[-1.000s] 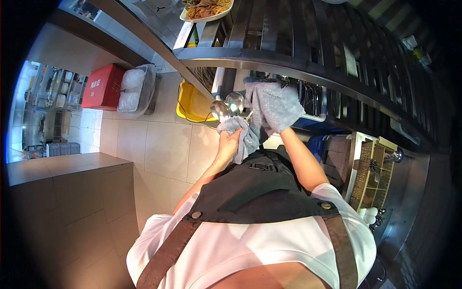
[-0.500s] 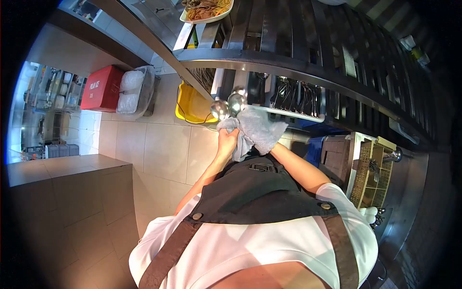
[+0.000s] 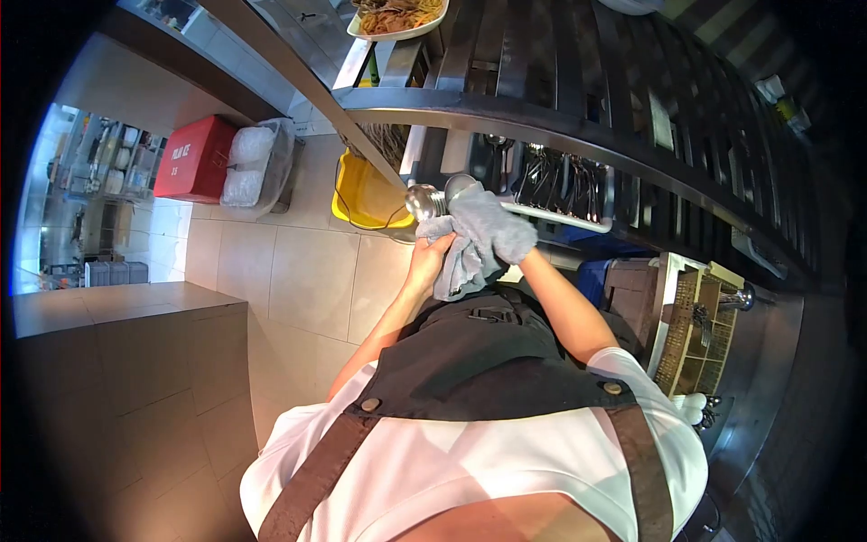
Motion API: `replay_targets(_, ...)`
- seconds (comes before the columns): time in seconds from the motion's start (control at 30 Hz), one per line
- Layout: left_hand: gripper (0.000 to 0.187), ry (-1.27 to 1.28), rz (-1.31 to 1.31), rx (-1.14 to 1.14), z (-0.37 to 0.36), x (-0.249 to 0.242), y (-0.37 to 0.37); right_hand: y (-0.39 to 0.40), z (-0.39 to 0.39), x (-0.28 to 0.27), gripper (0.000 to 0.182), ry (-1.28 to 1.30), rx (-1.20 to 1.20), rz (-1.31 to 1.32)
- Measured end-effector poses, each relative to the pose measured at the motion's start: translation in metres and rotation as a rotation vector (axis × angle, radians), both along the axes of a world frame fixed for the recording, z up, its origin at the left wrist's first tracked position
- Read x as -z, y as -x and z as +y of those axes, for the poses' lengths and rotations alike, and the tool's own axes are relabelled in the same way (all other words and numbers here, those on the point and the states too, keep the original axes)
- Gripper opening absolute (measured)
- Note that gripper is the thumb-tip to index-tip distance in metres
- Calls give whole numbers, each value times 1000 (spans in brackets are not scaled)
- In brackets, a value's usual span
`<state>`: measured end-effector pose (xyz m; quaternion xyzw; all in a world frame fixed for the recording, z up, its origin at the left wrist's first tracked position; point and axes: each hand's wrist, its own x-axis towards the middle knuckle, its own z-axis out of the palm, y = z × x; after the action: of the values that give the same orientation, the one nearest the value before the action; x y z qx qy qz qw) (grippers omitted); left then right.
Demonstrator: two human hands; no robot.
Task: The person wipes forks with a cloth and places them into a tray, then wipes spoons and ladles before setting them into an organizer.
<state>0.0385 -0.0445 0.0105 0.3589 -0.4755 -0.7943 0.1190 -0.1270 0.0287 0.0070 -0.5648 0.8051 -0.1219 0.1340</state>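
Observation:
My left hand point(image 3: 428, 260) is closed around a fold of a grey cloth point(image 3: 462, 271), with a bunch of shiny spoons point(image 3: 422, 202) held upright in it, bowls pointing away from me. The same cloth drapes over my right hand point(image 3: 506, 238), whose fingers are hidden beneath it. Under the cloth, that hand presses against the bowl of a right-hand spoon point(image 3: 461, 185). Just beyond my hands, a cutlery tray point(image 3: 569, 219) holds several forks and spoons point(image 3: 562, 181) in its compartments.
A slatted metal shelf point(image 3: 560, 81) spans above the cutlery tray, with a plate of food point(image 3: 397, 29) on it. A yellow bin point(image 3: 366, 194) stands on the floor ahead. At left are a red box point(image 3: 191, 161) and plastic-wrapped packs point(image 3: 248, 163). A woven basket point(image 3: 691, 334) sits at right.
My right hand and the cloth have shifted up and onto the right-hand spoon's bowl. The spoons have turned slightly in my left hand.

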Motion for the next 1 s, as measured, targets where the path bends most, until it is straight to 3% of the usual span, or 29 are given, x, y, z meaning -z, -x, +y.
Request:
replay_targets(0.07,19,34,-57,73,2,-6,-2,-13,-5,16,23,249,-30,125)
replay_targets(0.1,21,75,-14,65,4,-1,-4,-17,-5,-16,21,225,-23,335)
replay_targets(0.13,22,115,29,59,6,6,-6,-11,-5,-8,21,227,-23,336)
replay_targets(0.17,23,106,12,65,5,15,-10,-1,-4,6,20,242,85,291)
replay_targets(0.23,23,65,-8,46,10,6,-13,5,6,-17,18,343,258,277)
replay_targets(0.27,23,25,-30,20,11,3,-14,8,3,-15,18,343,263,278)
replay_targets(0.33,22,11,-58,11,11,3,-13,15,-11,-23,18,589,307,-145)
replay_targets(0.37,22,31,-52,-1,12,3,-13,24,-7,-29,17,639,141,-106)
replay_targets(0.4,22,52,-45,-15,13,2,-11,26,-7,-32,17,639,137,-105)
replay_targets(0.47,22,54,-30,-37,15,1,-10,25,-8,-34,16,145,162,291)
replay_targets(0.5,22,55,-17,-51,16,0,-11,19,-1,-37,17,303,188,283)
replay_targets(0.53,22,54,-18,-47,15,-2,-10,6,3,-52,17,301,192,284)
replay_targets(0.6,22,57,-35,73,10,-7,-9,-24,7,-87,18,118,315,114)
replay_targets(0.63,22,56,-35,70,10,-4,-7,-32,8,-52,19,269,511,25)
replay_targets(0.67,21,88,-45,36,11,3,-6,-31,4,-23,19,269,509,22)
replay_targets(0.73,21,120,-56,1,12,3,-5,-17,-12,34,18,452,432,-282)
replay_targets(0.77,21,96,-40,0,14,-7,-5,-7,-23,77,15,630,543,-951)
replay_targets(0.8,21,71,-25,1,16,-11,-6,-7,-17,67,15,628,544,-953)
replay_targets(0.87,20,86,-26,-8,16,1,-7,-8,5,-15,14,501,236,-476)
replay_targets(0.9,19,102,-28,-21,14,8,-9,-20,13,-119,8,-46,-50,142)
replay_targets(0.93,19,104,-26,-19,11,11,-8,-28,12,-99,8,-44,-48,144)
replay_targets(1.0,18,184,-106,8,7,18,-10,-45,6,-7,13,302,59,-215)
